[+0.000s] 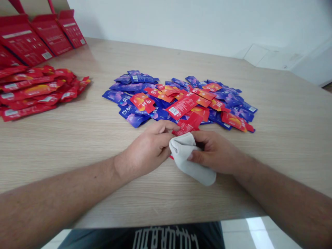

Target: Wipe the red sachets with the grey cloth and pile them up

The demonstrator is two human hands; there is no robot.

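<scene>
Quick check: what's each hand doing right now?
Left hand: partly curled by a red packet; whether it grips anything cannot be told.
Right hand: closed, holding the white cloth.

My one camera, worn on my head, looks forward and down from near above my fingers (203,157), across the surface (103,148) to the wall (168,24) beyond them (my lap (103,238) shows nearer).

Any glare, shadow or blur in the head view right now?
Head view: bright glare streaks the floor; a soft shadow falls on the table below the right hand; small print on the red packets is too soft to read.
</scene>
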